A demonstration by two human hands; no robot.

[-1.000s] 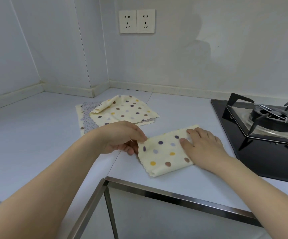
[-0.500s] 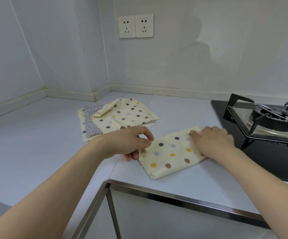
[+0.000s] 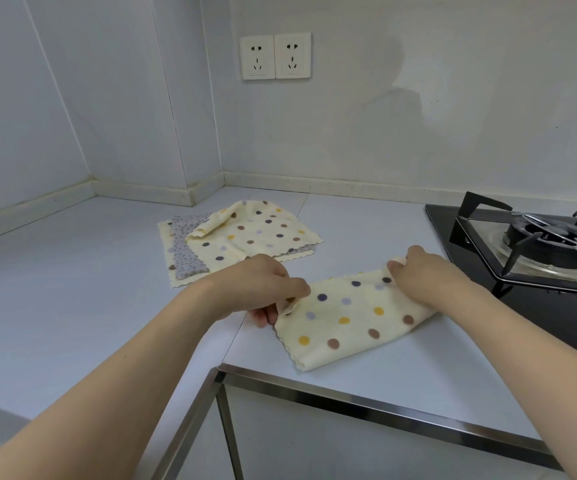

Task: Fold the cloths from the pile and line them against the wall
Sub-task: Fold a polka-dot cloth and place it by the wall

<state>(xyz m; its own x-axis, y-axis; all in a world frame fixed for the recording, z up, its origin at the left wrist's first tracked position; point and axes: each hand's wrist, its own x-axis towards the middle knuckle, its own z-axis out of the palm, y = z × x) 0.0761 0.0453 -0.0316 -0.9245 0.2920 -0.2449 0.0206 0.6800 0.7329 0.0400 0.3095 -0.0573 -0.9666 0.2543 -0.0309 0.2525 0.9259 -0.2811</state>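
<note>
1. I see a pale counter (image 3: 72,289) meeting white walls in a corner, with a double wall socket (image 3: 275,56) high on the far wall and a black gas hob (image 3: 536,244) at the right.
2. The folded polka-dot cloth (image 3: 346,317) lies on the near part of the counter, just left of the hob.
3. My left hand (image 3: 263,289) pinches the cloth's left edge, fingers curled around a raised bit of fabric.
4. My right hand (image 3: 422,271) grips the cloth's far right corner, fingers curled onto it.
5. The pile of cloths (image 3: 235,240) lies farther back and to the left: a dotted cream cloth on top, a grey speckled cloth (image 3: 185,251) showing beneath.
6. A steel edge strip (image 3: 366,400) runs along the counter's near side.
</note>
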